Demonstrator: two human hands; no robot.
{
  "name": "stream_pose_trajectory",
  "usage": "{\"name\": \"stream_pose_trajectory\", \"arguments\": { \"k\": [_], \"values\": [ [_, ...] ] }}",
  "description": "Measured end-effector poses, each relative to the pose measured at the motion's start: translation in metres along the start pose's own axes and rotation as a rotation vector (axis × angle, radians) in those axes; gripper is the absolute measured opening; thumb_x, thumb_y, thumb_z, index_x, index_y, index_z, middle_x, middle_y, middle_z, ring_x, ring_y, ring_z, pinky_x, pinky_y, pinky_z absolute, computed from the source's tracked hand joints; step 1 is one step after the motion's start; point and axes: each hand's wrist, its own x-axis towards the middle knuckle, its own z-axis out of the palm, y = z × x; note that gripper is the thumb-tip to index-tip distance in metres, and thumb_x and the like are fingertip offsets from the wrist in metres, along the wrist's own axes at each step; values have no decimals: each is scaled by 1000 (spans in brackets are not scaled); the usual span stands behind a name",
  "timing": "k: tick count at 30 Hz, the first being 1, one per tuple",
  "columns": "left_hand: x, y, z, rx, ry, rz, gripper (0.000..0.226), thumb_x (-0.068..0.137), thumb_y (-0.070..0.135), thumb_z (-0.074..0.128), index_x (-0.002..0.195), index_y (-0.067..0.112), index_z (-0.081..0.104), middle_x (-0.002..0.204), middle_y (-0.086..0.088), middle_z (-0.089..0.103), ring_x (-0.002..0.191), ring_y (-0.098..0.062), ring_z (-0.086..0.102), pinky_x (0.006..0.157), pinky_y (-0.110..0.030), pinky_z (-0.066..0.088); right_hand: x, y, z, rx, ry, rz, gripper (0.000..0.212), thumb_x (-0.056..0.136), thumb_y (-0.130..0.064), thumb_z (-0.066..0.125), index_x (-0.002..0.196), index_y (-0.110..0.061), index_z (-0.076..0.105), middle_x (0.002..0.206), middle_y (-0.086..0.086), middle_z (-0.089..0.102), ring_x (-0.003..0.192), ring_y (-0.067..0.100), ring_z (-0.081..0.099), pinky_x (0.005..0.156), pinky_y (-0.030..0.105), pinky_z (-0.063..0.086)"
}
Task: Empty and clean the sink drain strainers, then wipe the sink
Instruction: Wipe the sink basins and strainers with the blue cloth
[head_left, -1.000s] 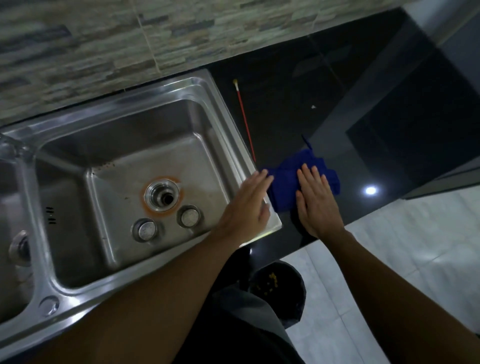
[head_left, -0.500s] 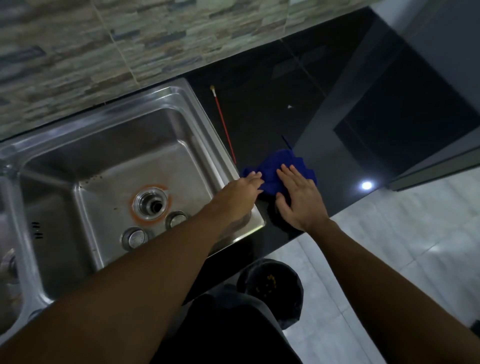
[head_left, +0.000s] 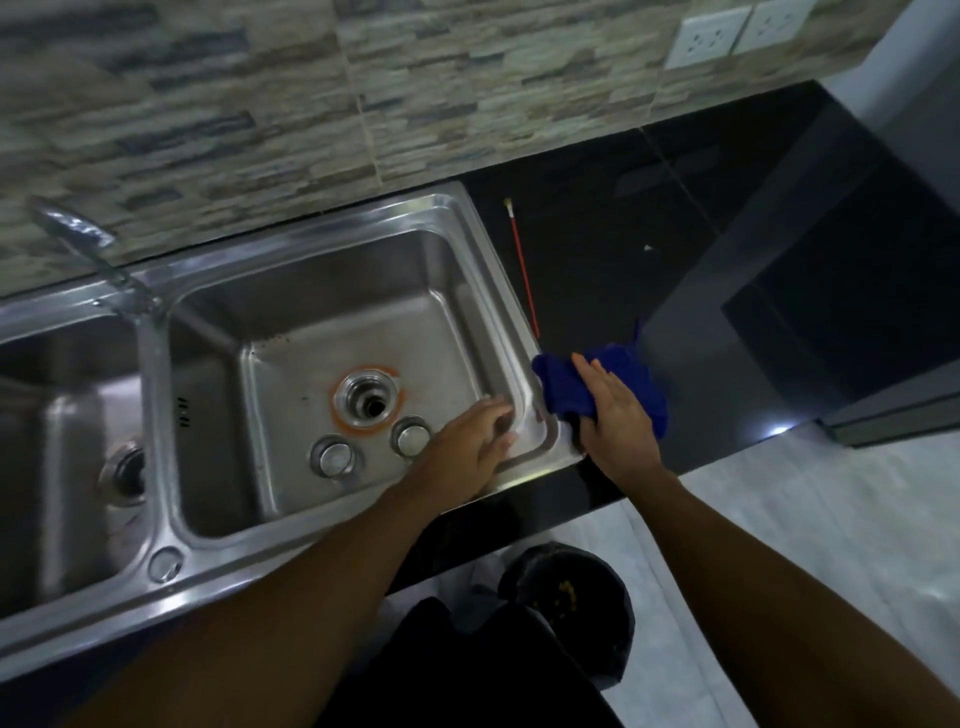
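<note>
Fingers (head_left: 596, 375) flat on crumpled blue cloth (head_left: 642, 380)

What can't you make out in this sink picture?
All in the head view:
1. The left basin: cut off by the picture's left edge.
2. The blue cloth: partly covered by the right hand.
3. The left hand: motion blur hides whether it touches the sink rim.
4. The open drain: too dark to see inside.
5. The bin: contents dim and too small to identify.
</note>
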Motion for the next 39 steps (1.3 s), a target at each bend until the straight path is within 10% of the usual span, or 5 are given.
{"name": "stream_pose_trajectory", "arguments": {
  "k": [10,15,23,29,39],
  "values": [
    [-100,-103,-91,15,147,-226,44,104,42,40,142,24,51,146,1,55,134,-19,51,115,-39,40,-8,-93,44,183,140,-20,67,86,6,58,149,-12,46,138,14,61,117,34,63,102,44,51],
    [-162,-158,-127,124,307,-379,47,106,34,39,146,12,48,157,-10,43,148,-27,36,123,-40,29,-4,-171,87,287,113,-95,55,90,-1,61,141,-20,51,108,-1,69,85,6,62,76,3,42],
    [-265,-236,-176,249,468,-569,56,100,32,30,143,5,53,153,-18,47,146,-35,40,121,-48,29,-4,-321,188,447,-49,-245,57,88,2,60,141,-19,52,114,-12,65,96,-9,60,81,2,43],
    [-322,-303,-203,343,376,-595,64,100,42,23,144,6,52,150,-16,52,143,-34,45,124,-47,26,-37,-402,269,350,-219,-310,60,88,-2,57,145,-21,50,132,3,66,116,17,62,95,17,47],
    [-317,-324,-215,289,282,-577,58,96,45,28,145,23,50,151,1,52,147,-18,39,123,-38,25,-89,-421,337,-295,-216,-354,85,92,-13,56,161,-4,7,169,18,2,157,34,-2,126,54,11]
  ]
}}
